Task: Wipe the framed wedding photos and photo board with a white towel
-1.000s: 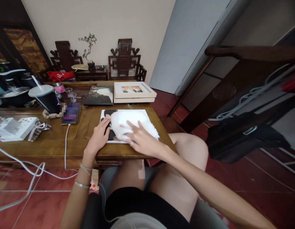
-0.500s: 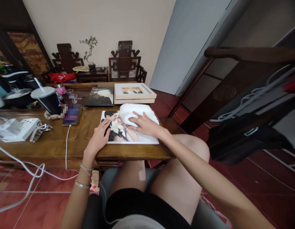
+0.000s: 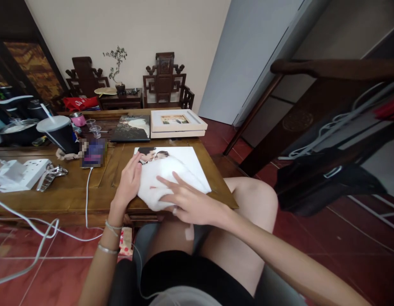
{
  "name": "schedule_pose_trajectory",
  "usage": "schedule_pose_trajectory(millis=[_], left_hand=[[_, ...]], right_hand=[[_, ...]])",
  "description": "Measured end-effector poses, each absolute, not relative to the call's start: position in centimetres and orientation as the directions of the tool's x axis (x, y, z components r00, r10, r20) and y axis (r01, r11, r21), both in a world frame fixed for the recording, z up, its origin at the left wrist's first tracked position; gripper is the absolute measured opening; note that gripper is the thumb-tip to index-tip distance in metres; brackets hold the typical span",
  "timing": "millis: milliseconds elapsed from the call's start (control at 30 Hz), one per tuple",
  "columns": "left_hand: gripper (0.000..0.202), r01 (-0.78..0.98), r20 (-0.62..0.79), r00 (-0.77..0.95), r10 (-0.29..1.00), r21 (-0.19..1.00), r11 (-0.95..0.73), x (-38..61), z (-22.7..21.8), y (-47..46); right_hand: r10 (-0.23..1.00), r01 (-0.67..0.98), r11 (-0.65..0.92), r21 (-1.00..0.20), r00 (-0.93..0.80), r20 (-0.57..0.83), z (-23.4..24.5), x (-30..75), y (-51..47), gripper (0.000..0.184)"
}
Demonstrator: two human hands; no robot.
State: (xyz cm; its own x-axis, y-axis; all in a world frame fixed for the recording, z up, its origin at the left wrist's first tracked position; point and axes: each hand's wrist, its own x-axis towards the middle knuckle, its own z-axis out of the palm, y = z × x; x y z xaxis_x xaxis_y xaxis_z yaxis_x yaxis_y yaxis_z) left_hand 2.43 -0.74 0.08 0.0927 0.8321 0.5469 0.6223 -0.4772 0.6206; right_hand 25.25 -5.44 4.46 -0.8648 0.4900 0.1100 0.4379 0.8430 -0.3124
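A photo album (image 3: 197,163), its cover printed with a couple, lies flat on the wooden table (image 3: 120,199) in front of me. Spread over its lower left part is a white cloth (image 3: 155,174), which hides much of the picture and hangs past the near edge. My right hand (image 3: 187,197) grips the cloth, thumb side low, with some fingers stretched across its top. At the album's left edge rests my left hand (image 3: 131,178), fingers straight and close together, holding nothing and touching the cloth's side.
Behind the album lie a dark photo book (image 3: 131,128) and a cream box (image 3: 179,124). To the left are a phone (image 3: 94,154) on a white cable, a lidded cup (image 3: 58,134), a power strip (image 3: 31,174) and small clear cups (image 3: 95,131). A wooden chair (image 3: 299,123) stands right.
My right hand has drawn the cloth from the album's upper right down to its lower left and near edge. My left hand has shifted slightly left, staying by the album's edge.
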Motion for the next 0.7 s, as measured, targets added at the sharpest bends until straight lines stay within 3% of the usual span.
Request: schedule_pose_trajectory(millis=[167,367,533,700], left_hand=[[0.047,0.734,0.378,0.224,0.898,0.541,-0.411,2.5,-0.6,-0.4],[0.043,0.775,0.361,0.232,0.903,0.492,-0.396,2.4,-0.8,-0.3],[0.044,0.774,0.376,0.243,0.894,0.480,-0.412,2.2,-1.0,0.0],[0.045,0.781,0.396,0.252,0.883,0.456,-0.427,1.9,-1.3,0.4]], right_hand=[[0.661,0.593,0.740,-0.317,-0.729,0.178,3.5,29.7,-3.3,0.030],[0.834,0.781,0.550,-0.296,-0.527,0.161,3.2,28.6,4.0,0.034],[0.824,0.729,0.543,-0.417,-0.559,0.096,5.1,20.8,7.7,0.035],[0.794,0.684,0.576,-0.448,-0.598,0.110,5.2,16.7,8.5,0.036]])
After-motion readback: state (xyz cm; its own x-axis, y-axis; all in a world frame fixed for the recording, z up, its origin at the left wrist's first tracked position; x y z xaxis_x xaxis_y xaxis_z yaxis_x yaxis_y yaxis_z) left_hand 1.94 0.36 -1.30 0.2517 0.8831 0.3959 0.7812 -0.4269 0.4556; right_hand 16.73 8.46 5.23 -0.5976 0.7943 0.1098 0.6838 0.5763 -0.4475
